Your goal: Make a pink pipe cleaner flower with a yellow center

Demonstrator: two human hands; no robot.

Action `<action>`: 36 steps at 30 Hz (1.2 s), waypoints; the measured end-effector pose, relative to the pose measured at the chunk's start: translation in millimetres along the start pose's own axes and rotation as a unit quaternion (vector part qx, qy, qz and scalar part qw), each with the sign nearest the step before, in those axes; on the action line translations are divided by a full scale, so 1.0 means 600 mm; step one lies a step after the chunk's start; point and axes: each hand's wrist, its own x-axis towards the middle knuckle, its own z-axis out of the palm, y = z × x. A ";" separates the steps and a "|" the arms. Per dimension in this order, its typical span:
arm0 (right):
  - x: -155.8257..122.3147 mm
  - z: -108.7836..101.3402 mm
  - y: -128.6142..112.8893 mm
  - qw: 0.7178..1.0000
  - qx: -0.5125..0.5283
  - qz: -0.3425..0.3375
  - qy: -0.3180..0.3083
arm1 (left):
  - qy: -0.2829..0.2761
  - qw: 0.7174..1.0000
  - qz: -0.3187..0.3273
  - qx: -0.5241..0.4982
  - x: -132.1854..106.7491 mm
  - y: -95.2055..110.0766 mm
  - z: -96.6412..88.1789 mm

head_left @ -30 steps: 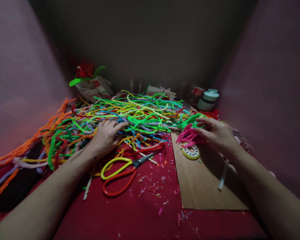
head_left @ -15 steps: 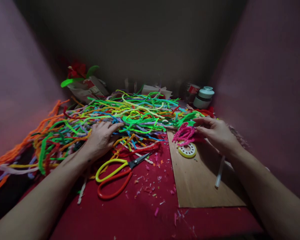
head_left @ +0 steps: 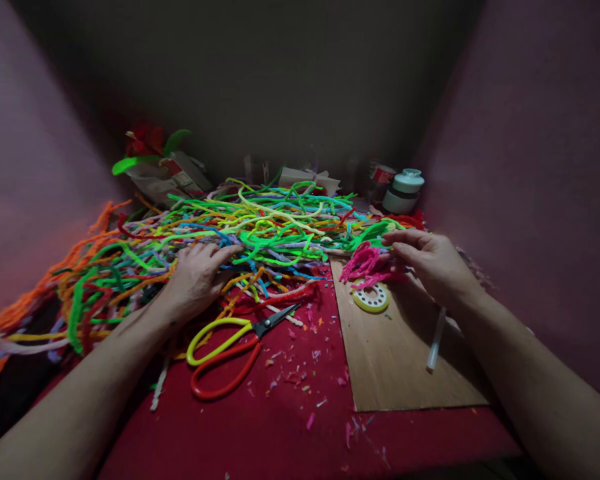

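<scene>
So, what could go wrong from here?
The strands lie tangled under the left hand, so pulling one might drag others.
The scissors lie close to that hand; a careless reach could knock them.
The pink bunch by the right hand overlaps the disc in view, so moving either might disturb the other.

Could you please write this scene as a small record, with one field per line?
Left hand: at the near side of the colourful stem pile; grip unclear
Right hand: by the pink stems; grip unclear
Scissors: yellow and red handles, on the red surface
Board: bears a white-and-yellow disc and translucent stick
Back right: teal container
</scene>
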 end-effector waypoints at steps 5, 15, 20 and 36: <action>0.006 -0.010 0.006 0.997 -0.040 -0.067 0.008 | 0.001 1.000 0.002 -0.009 0.000 -0.002 0.003; 0.020 -0.041 0.013 0.888 -0.414 -0.188 0.067 | -0.005 1.000 0.006 0.003 0.000 0.000 -0.002; 0.015 -0.034 0.008 0.905 -0.380 -0.187 0.052 | 0.004 1.000 0.005 0.001 -0.001 -0.003 0.003; -0.021 -0.011 0.001 0.906 -0.276 -0.300 0.114 | 0.019 0.999 -0.004 -0.028 -0.003 0.003 0.000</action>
